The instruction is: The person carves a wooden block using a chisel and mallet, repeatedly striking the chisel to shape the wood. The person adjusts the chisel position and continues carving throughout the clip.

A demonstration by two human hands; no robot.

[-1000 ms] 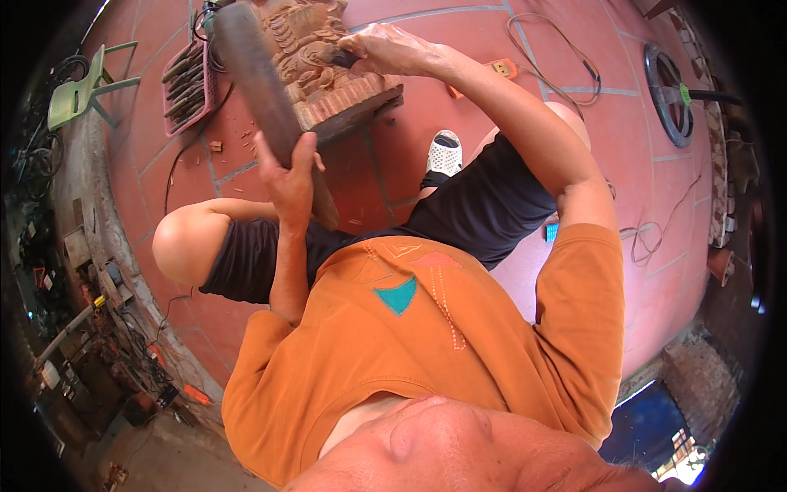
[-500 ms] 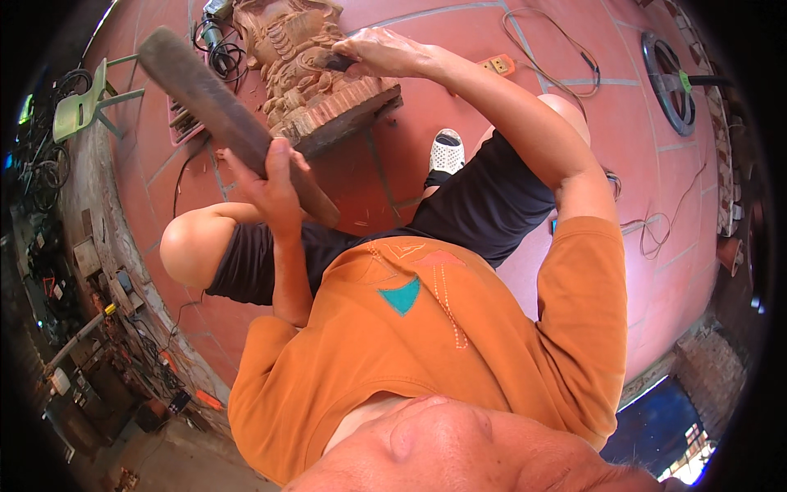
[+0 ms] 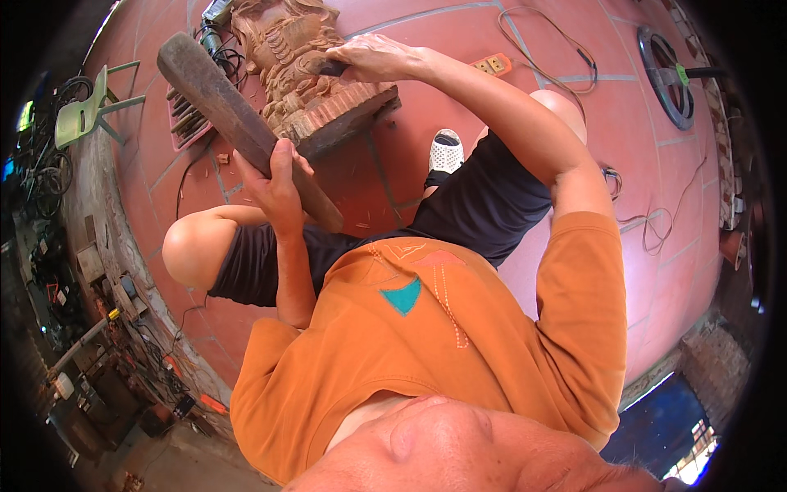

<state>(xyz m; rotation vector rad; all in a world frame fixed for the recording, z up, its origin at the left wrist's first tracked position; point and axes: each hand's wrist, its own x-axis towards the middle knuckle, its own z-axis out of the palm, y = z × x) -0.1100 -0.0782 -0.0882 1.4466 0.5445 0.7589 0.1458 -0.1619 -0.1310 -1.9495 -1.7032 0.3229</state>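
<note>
My left hand (image 3: 276, 190) is closed around a long, dark wooden mallet (image 3: 215, 92), which slants up and away to the left, its thick end raised near the carving. The carved wooden figure (image 3: 283, 41) lies on the floor ahead of me, with a rough block-like base towards me. My right hand (image 3: 373, 57) is closed on a dark chisel (image 3: 332, 68) at the right side of the figure. Most of the chisel is hidden by my fingers, and whether its edge touches the wood cannot be made out.
Left of the carving, a pink tray (image 3: 190, 144) holds several tools, with a corded power tool (image 3: 211, 38) beyond. A green chair (image 3: 80, 116) stands far left. An orange socket strip (image 3: 492, 65), loose cables and a dark wheel-like ring (image 3: 660, 90) lie to the right.
The mallet's thick end has moved a little right, towards the carving. My right hand has shifted slightly left with the chisel.
</note>
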